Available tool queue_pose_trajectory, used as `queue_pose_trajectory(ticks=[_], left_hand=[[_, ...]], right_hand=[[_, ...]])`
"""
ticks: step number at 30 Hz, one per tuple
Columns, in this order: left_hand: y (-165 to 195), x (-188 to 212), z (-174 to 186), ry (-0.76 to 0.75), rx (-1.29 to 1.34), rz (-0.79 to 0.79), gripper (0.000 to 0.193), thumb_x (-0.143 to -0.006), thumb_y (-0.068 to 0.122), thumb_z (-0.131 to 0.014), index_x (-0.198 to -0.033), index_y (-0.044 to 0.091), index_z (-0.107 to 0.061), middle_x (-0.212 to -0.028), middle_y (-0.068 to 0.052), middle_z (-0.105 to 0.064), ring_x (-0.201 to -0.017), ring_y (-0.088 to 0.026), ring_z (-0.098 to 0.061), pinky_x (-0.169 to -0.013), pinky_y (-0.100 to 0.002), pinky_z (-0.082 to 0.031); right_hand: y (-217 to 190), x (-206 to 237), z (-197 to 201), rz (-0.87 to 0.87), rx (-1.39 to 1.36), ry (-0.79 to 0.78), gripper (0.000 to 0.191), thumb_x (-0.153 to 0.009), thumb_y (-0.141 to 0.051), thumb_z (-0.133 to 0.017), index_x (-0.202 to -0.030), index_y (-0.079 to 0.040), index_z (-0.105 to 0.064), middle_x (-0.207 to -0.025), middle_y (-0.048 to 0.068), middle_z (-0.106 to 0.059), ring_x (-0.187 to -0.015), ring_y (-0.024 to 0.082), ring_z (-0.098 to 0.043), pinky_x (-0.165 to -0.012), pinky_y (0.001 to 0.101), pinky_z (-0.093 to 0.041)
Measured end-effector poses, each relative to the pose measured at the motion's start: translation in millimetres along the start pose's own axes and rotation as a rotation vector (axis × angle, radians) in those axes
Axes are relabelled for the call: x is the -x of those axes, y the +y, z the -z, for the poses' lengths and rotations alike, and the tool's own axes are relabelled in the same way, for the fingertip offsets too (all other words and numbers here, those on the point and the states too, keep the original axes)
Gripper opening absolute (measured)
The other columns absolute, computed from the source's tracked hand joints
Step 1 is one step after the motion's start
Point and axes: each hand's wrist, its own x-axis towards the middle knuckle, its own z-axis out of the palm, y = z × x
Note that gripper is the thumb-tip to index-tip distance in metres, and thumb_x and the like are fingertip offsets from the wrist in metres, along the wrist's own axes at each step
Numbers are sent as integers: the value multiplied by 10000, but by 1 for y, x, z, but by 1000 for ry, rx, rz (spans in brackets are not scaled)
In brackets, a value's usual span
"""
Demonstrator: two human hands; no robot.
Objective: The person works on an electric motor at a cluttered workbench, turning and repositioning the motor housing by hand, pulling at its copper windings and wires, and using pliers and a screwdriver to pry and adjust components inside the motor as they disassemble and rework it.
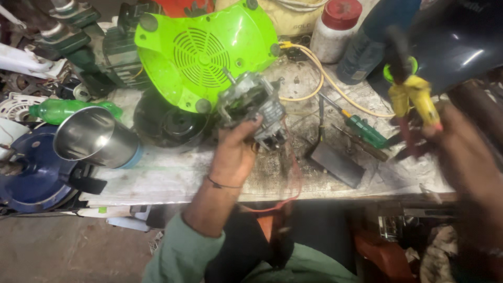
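Your left hand (234, 152) clamps the small electric motor (251, 107) by its metal frame; it looks dense, rigid, wires fragile; right hand (461, 152) grips yellow-handled pliers (416, 97)

housing (204, 52): lime green, grille pattern | pliers (416, 97): yellow handles | jar lid (341, 13): red | screwdriver (367, 131): green

Motor assembly (254, 107) mid-worktop (173, 175), just in front of the vented housing (204, 52). Steel cup (94, 137) on its side at the left, bottle (63, 110) behind it. Screwdriver (361, 128) right of the motor; jar (335, 29) at the back; flat block (338, 163) in front of the screwdriver.
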Motion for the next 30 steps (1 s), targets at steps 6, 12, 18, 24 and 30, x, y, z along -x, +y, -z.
queue_pose_trajectory(ticks=[6,12,18,24,30], left_hand=[[-48,21,5,125,125,-127,633,-830,-53,-756,-1421,16,-540,-1347,-114,-643,-1253,-256,-617,-1125,-426,-460],[-68,28,13,86,152,-196,610,-870,-32,-799,-1437,-19,-575,-1306,-110,-649,-1193,-255,-613,-1118,-432,-458],[-71,28,13,106,185,-239,642,-774,-19,-835,-1367,74,-608,-1303,-57,-654,-1211,-220,-631,-1122,-399,-479],[-69,36,9,20,-33,-342,619,-817,-68,-821,-1388,67,-622,-1323,-55,-649,-1218,-227,-609,-1109,-412,-470],[-68,34,21,87,166,-308,598,-816,-69,-803,-1371,45,-610,-1311,-62,-661,-1223,-230,-615,-1122,-408,-469]], right_hand=[[-6,91,-110,28,-909,-349,477,-1129,-274,-465,-1431,79,-360,-959,289,-682,-799,380,-711,-704,479,-607],[-11,92,-155,-49,-877,-478,521,-1117,-219,-430,-1557,51,-360,-987,234,-718,-763,271,-722,-636,392,-604],[-34,122,-147,263,-899,39,586,-1064,-263,-464,-1549,55,-379,-1091,229,-652,-854,254,-662,-697,389,-560],[-34,109,-161,275,-160,-129,639,-1048,-323,-506,-1546,66,-409,-1139,233,-600,-911,252,-609,-734,401,-530],[-44,109,-137,266,-778,75,497,-1029,-373,-575,-1196,86,-488,-1011,257,-633,-793,318,-654,-707,462,-571]])
